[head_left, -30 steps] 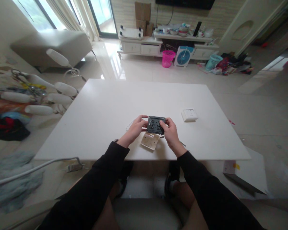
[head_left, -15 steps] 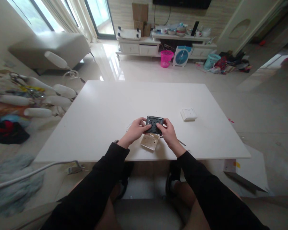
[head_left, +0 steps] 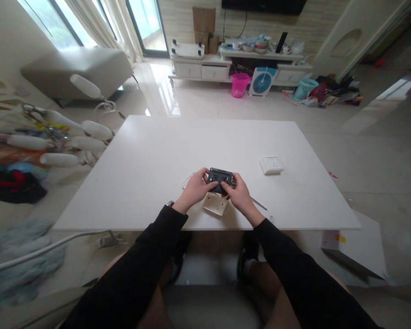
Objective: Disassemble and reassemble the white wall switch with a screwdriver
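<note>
Between both hands I hold a black wall socket module (head_left: pixel 220 176), its slotted black face turned toward me. My left hand (head_left: pixel 199 185) is closed on its left edge, thumb on the face. On the right edge my right hand (head_left: pixel 237 189) grips it the same way, and the two thumbs come close together. Just below the module, on the table, lies a cream mounting box (head_left: pixel 215 204), open side up. Partly hidden behind my left hand is a white frame-like piece (head_left: pixel 187 181). A thin screwdriver-like rod (head_left: pixel 259 204) lies beside my right wrist.
A white socket on its box (head_left: pixel 271 165) stands on the right of the white table (head_left: pixel 150 151). A lamp with white shades (head_left: pixel 89 144) rises at the left edge. Beyond the table are a pink basket (head_left: pixel 240 86) and a blue fan (head_left: pixel 262 81) on the floor.
Both thumbs have slid lower on the module and closer together, and the module's face is tilted slightly differently. The whole view has shifted a little; the things on the table stay put.
</note>
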Motion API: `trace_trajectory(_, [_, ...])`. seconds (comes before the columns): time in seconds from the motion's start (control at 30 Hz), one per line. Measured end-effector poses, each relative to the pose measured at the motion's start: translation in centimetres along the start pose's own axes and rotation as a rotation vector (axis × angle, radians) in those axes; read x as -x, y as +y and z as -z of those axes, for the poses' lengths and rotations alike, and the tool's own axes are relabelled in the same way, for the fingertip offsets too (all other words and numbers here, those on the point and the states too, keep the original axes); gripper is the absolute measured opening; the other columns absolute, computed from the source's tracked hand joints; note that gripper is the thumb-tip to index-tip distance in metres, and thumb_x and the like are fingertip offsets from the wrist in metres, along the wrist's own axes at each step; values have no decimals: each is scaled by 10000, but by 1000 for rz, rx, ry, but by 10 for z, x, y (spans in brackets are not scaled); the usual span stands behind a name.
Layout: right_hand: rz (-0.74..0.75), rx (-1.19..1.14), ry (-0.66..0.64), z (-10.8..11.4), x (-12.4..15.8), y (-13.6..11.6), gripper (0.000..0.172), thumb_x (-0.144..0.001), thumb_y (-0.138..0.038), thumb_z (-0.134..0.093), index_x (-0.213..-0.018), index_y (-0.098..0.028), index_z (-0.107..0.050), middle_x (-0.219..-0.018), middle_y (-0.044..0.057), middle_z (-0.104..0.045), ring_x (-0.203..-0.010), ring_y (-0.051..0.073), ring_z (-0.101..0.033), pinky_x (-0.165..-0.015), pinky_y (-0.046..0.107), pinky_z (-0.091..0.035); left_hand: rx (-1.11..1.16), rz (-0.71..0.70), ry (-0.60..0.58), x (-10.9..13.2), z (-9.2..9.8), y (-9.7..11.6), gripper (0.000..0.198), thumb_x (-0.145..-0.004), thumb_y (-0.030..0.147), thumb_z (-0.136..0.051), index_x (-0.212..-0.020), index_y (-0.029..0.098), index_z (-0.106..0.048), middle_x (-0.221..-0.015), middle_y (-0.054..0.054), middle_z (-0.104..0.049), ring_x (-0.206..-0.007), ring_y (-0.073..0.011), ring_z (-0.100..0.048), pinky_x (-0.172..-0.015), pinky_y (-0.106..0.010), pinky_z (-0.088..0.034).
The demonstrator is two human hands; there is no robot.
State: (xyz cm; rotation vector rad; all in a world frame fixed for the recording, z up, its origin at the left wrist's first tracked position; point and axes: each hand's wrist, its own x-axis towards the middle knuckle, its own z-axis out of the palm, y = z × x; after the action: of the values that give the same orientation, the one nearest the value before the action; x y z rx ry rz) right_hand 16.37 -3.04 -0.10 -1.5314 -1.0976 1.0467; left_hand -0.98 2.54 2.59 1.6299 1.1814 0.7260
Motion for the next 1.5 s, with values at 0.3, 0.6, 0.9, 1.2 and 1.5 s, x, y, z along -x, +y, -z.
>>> trace_trajectory(0.3, [55,13,18,-3,2,0,374,-780,-450,-700,-1047,-232,-555,-906,11,-650,-616,151,-599,-464,258,-472,-220,-33,49,3,1,6,211,-776,220,-749,-875,201,-563,-718,44,-537,-677,-148,-513,-668,-281,-358])
trace_trajectory(0.6, [38,7,-9,0,4,-9,349,-808,-491,-681,-1014,-257,-524,-865,-10,-624,-571,153,-597,-430,269,-474,-57,40,-65,1,6,-1,262,-795,324,-757,-960,197,-597,-771,16,-608,-657,-140,-576,-630,-265,-422])
trace_trajectory(0.9, [59,87,88,14,-2,-11,250,-842,-485,-608,-926,-259,-543,-744,-10,-617,-606,176,-561,-532,297,-465,-172,23,-252,0,23,-3,499,-799,319,-682,-1265,152,-621,-1099,-123,-727,-962,-253,-717,-858,-387,-563])
trace_trajectory(1.2, [128,280,164,27,-2,-19,149,-871,-387,-550,-912,-244,-560,-742,21,-652,-688,212,-608,-644,321,-441,-552,-165,-494,12,4,-43,1058,-532,93,-817,-1511,175,-425,-1594,-235,-447,-1514,-390,-401,-1236,-512,-353])
trace_trajectory(1.5, [65,373,46,28,-2,-14,86,-846,-341,-564,-842,-256,-551,-621,-29,-590,-593,187,-547,-601,308,-362,-737,-53,-469,15,0,-39,1003,-510,173,-918,-1415,156,-486,-1424,-213,-511,-1308,-407,-568,-1106,-475,-467])
